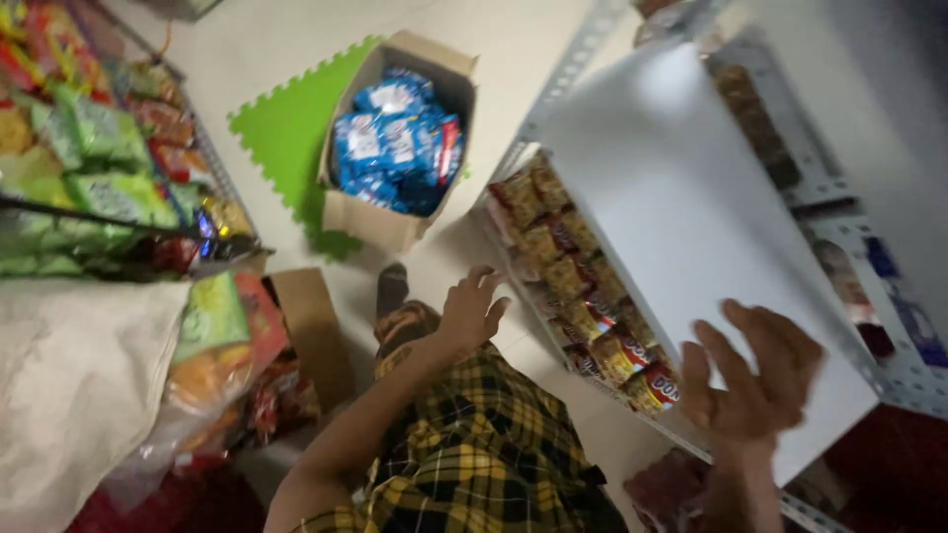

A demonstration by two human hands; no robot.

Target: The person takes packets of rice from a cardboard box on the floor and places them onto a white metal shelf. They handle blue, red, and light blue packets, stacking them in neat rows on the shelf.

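Observation:
My left hand [472, 308] hangs open above my knee, fingers spread, holding nothing. My right hand [752, 373] is raised in front of the white shelf board [681, 197], fingers apart, near its front edge; it holds nothing that I can see. Just below that board, a row of yellow and red snack packets [578, 286] lines the lower shelf. A cardboard box [380, 219] filled with blue snack packets [395, 143] stands on the floor ahead. My yellow and black plaid garment [474, 454] fills the bottom middle.
A green foam mat [286, 128] lies under the box's left side. A wire rack with green and red packets [99, 168] stands at left. A white sack [69, 385] and bagged snacks [222, 345] sit at lower left. The metal shelf frame [839, 227] runs along the right.

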